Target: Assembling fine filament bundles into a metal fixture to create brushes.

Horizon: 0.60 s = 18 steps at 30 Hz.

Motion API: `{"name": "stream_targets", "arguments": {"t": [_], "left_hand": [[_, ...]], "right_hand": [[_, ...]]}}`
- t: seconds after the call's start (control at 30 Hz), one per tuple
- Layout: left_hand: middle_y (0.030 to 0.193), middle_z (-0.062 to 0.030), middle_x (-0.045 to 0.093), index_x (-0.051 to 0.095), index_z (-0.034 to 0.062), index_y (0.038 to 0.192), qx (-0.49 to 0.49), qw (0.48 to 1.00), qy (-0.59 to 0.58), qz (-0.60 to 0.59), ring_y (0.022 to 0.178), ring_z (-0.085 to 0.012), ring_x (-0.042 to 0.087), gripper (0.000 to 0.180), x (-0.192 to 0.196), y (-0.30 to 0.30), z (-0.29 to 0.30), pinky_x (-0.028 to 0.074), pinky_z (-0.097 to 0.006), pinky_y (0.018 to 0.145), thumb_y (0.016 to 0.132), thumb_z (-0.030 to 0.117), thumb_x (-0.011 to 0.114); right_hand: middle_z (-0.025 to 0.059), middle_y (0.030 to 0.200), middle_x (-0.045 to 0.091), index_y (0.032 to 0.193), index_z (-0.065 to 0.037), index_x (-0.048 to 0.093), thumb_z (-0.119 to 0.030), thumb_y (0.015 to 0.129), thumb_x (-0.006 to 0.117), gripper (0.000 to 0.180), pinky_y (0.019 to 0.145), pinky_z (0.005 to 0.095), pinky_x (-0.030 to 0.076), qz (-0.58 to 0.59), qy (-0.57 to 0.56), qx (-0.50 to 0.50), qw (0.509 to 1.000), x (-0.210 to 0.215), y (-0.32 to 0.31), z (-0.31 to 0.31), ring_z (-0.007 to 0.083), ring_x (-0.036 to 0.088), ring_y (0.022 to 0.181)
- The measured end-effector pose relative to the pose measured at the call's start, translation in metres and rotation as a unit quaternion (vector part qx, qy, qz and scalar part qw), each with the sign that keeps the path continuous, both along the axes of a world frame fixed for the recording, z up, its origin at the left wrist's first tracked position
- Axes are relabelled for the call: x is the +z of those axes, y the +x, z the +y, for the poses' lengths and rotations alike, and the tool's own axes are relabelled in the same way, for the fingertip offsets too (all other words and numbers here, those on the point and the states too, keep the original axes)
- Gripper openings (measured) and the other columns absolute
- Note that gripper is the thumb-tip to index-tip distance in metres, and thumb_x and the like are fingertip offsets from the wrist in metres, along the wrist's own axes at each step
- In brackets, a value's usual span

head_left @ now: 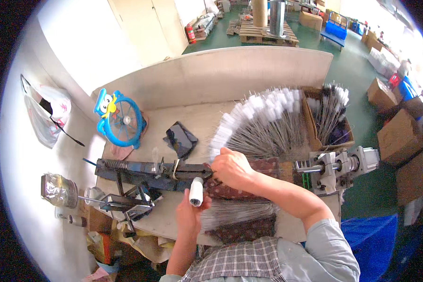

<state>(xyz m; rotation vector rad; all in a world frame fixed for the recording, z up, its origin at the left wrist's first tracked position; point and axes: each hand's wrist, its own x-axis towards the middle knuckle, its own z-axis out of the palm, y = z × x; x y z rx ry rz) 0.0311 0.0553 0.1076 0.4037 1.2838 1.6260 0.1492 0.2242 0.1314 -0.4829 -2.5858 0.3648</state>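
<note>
My left hand [188, 214] is closed around a white cylindrical brush head [196, 191], its end tilted towards me. Just beyond it, my right hand [232, 169] pinches something too small to make out at the right end of a black metal fixture [141, 171]. That fixture lies across the front of the table and carries a coil spring at its left. Thin wire stems [239, 214] lie in a bundle on dark patterned cloth below my right forearm. Behind my right hand fans a large pile of white-headed wire brushes [263, 122].
A cardboard box [313, 124] of brushes stands at the back right, beside a metal motor-driven mechanism [336, 167]. A blue cartoon fan [122, 122] and a dark plastic packet [181, 140] sit at the left back. A raised board [221, 75] borders the table's far side.
</note>
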Motion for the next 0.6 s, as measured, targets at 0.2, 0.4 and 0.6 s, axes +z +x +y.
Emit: {"name": "stream_targets", "arguments": {"t": [0.2, 0.4, 0.6], "left_hand": [[0.061, -0.0064, 0.062, 0.068, 0.001, 0.078, -0.144, 0.877, -0.196, 0.414, 0.054, -0.0143, 0.057, 0.045, -0.027, 0.012, 0.033, 0.044, -0.031, 0.051, 0.077, 0.046, 0.065], [0.065, -0.0067, 0.063, 0.067, 0.0004, 0.077, -0.126, 0.909, -0.145, 0.37, 0.057, -0.0112, 0.055, 0.039, -0.032, 0.01, 0.041, 0.044, -0.028, 0.056, 0.077, 0.039, 0.067], [0.075, -0.009, 0.062, 0.058, -0.001, 0.089, -0.054, 0.998, -0.014, 0.029, 0.067, -0.0163, 0.061, 0.019, -0.028, 0.038, 0.044, 0.049, -0.028, 0.063, 0.083, 0.017, 0.06]], "right_hand": [[0.0006, 0.062, 0.054, 0.057, -0.013, 0.059, -0.02, 0.062, 0.061, 0.009, 0.062, 0.0338, 0.044, -0.025, 0.034, -0.023, 0.999, 0.003, 0.0, -0.001, 0.0222, 0.052, 0.07], [0.0007, 0.066, 0.056, 0.066, -0.012, 0.062, -0.019, 0.066, 0.06, 0.007, 0.064, 0.0328, 0.046, 0.021, 0.043, -0.005, 0.999, 0.005, 0.016, 0.001, 0.0214, 0.053, 0.071], [0.0049, 0.074, 0.059, 0.085, -0.007, 0.062, -0.011, 0.072, 0.06, 0.014, 0.063, 0.0355, 0.049, 0.105, -0.007, -0.008, 0.994, 0.01, 0.076, -0.022, 0.0235, 0.058, 0.073]]}}
